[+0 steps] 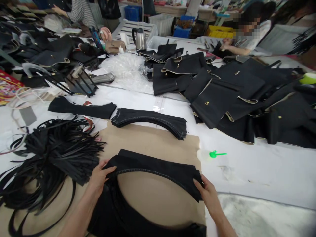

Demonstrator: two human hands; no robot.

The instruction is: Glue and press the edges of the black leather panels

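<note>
"Black curved piece [155, 164]: where is it?"

"It is held over the tan sheet [153, 197]."

"And from left to right?"

"First lie black strips [56, 144]; next, the left hand [100, 172] pinches the piece's left end; then the right hand [206, 191] pinches its right end; last, a green object [212, 154] lies on the white worktop [259, 164]."

My 1 camera sits on my head, facing forward and down over the white worktable [251, 168]. My left hand [100, 174] and right hand [207, 189] are near, low in view; the blurred top reaches past a steel kettle [140, 40] to what may be another table [170, 10].
</note>
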